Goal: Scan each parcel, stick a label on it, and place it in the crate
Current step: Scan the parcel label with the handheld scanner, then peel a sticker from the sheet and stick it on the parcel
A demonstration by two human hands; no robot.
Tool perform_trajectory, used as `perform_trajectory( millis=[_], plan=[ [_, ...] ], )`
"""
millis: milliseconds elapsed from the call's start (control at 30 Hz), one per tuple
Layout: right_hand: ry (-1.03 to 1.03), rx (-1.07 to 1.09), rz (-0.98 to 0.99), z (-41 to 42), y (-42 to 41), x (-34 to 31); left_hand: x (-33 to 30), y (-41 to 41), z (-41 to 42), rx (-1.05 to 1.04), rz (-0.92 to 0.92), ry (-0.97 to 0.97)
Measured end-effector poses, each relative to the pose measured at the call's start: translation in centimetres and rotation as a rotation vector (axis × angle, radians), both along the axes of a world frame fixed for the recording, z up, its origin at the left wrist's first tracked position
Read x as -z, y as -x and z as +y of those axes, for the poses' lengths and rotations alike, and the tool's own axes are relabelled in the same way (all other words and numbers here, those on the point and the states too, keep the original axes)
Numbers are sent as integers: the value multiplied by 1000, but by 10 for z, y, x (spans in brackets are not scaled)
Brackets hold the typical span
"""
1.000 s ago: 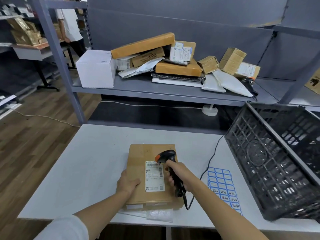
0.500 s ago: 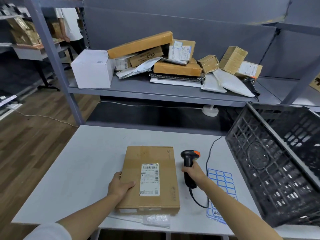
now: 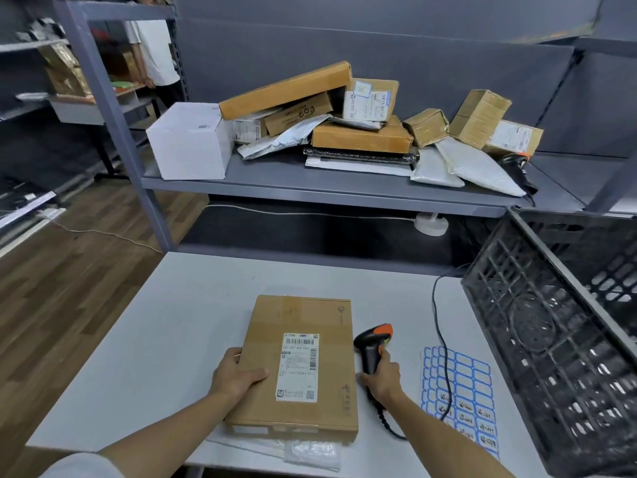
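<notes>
Now that the scanner (image 3: 374, 343) has swung off the parcel (image 3: 300, 367) and stands at its 3 o'clock edge, handle down toward the desk (image 3: 155, 326), the scan appears done and labelling is judged the next step. The parcel lies flat at desk centre; the left hand (image 3: 238, 376) grips its 9 o'clock edge, thumb on top, while the right hand (image 3: 382, 376) stays wrapped round the scanner handle. The label sheet (image 3: 460, 395) lies at 3 o'clock, crossed by the scanner's cable (image 3: 439, 326); the crate (image 3: 558, 339) stands beyond. More parcels (image 3: 362, 132) crowd the shelf (image 3: 310, 188) at 12 o'clock.
</notes>
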State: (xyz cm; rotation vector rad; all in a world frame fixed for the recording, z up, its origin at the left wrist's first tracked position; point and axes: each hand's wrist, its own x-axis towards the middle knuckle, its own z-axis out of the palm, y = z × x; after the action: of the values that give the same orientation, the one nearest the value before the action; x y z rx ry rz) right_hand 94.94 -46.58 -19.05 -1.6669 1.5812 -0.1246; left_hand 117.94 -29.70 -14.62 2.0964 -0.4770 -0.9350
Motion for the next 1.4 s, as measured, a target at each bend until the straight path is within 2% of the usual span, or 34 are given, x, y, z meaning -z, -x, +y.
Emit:
perform_trajectory(
  millis=[67,133,200,267,367,467,733,933,1133,1200,1300,1400],
  plan=[
    [33,-48,84,-4,2,-1,1,-1,-1,1,-4,-8],
    [118,17,93,-10,11,-4,1,-2,-3,5,-10,-18],
    [216,238,27,-17,34,0,2,-1,-6,7,-18,-31],
    [263,471,43,-20,69,8,2,-1,-8,-1,-28,-45],
    [151,668,250,-11,121,18,0,3,-12,-9,-33,-54],
    [-28,654,455,3,157,21,-1,7,-15,-12,-61,-47],
    [-112,735,346,12,176,5,-3,16,-16,-13,-103,-33],
    [36,678,245,19,179,-22,-7,20,-16,-10,-156,-37],
    [176,422,486,4,171,-96,-13,27,-24,-8,-274,18],
    [302,375,512,0,162,-121,-18,30,-27,0,-320,49],
    [494,328,269,-5,142,-151,-24,38,-35,-5,-299,143],
    [402,318,-237,1,109,-166,-30,49,-42,-25,-187,213]
  ],
)
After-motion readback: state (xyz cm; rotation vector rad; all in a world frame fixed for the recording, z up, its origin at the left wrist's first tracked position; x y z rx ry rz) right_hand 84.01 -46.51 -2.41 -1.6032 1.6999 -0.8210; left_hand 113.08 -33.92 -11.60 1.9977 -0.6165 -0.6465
